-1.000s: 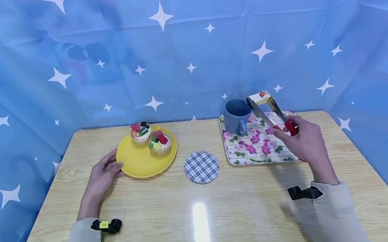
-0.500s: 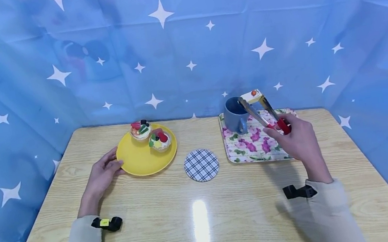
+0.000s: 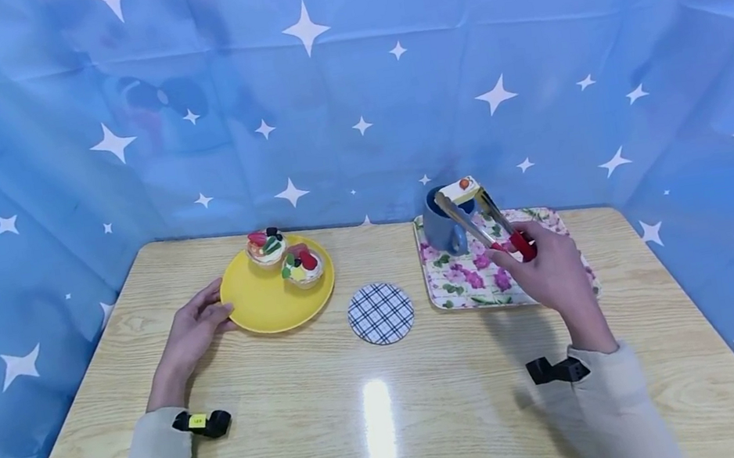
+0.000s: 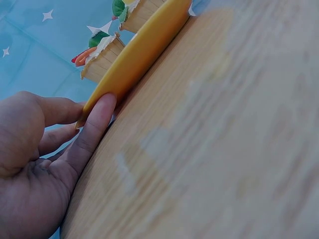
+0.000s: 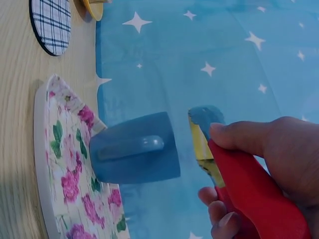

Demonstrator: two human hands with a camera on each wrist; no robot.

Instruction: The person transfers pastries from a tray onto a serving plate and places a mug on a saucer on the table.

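Observation:
My left hand [image 3: 197,329] pinches the left rim of a yellow plate [image 3: 268,311]; in the left wrist view the thumb [image 4: 94,129] and fingers meet at its edge. On that plate sit two fruit-topped tarts, one [image 3: 266,249] behind the other [image 3: 302,266]. My right hand [image 3: 547,269] grips red-handled metal tongs [image 3: 517,242]. Between the tong tips is a small white and yellow cake slice [image 3: 459,190] with a reddish topping. It is held up above a blue mug [image 3: 442,233], overlapping the mug's mouth in the head view. The mug stands on a floral tray [image 3: 469,293].
A round plaid coaster [image 3: 380,314] lies on the wooden table [image 3: 283,431] between plate and tray. Behind the table's back edge hangs a blue curtain [image 3: 321,109] with white stars.
My right hand has moved left with the tongs, bringing the cake slice from right of the mug to over it. My left hand and the plate have stayed in place.

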